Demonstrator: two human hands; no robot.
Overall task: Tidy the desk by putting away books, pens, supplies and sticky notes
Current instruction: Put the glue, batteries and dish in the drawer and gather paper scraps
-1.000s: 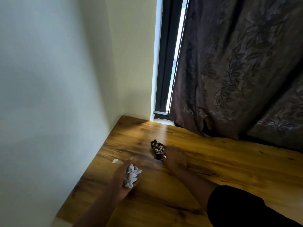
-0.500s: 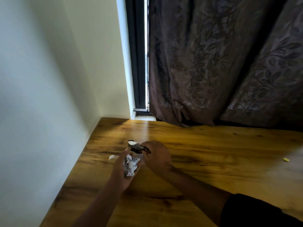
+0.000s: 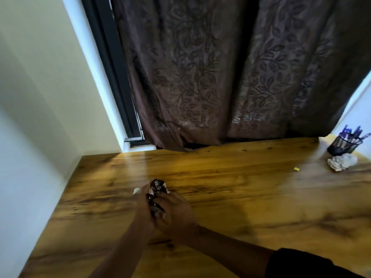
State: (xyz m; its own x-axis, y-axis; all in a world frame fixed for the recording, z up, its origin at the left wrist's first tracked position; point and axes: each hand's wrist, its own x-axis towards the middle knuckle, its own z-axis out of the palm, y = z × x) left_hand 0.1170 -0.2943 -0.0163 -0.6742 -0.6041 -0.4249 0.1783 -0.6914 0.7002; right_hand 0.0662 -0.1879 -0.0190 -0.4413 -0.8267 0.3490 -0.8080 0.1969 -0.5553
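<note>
Over the table (image 3: 230,197), the left hand (image 3: 143,210) reached forward, its grip curled against a dark wrapper (image 3: 158,186). The right hand (image 3: 176,211) met it, grip closed on the same wrapper just above the wood. Far right stood a pen cup (image 3: 342,145) with crumpled paper (image 3: 341,163) just before it.

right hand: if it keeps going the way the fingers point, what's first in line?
The dark wrapper, which the right hand and left hand already grip. Past it, bare desk, then probably the curtain; depth is unclear.
</note>
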